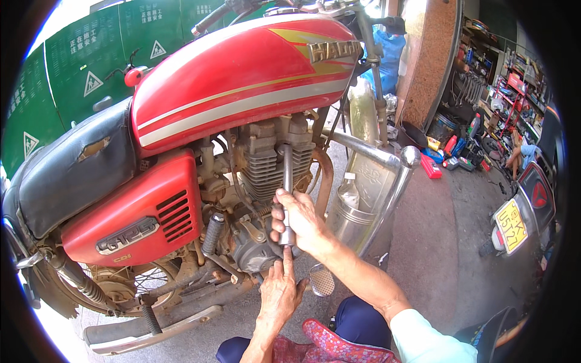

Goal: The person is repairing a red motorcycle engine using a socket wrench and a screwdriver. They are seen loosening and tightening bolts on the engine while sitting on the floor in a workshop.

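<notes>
A pale mint sleeve fills the lower right, and up at centre frame here's the right hand, fingers wrapped firmly around a long, shiny, cylindrical metal tool. Just below, the left hand holds nothing, index finger extended up to the tool's lower end! Behind, the finned grey metal engine sits beneath the silver-striped glossy red fuel tank, upper centre.
</notes>
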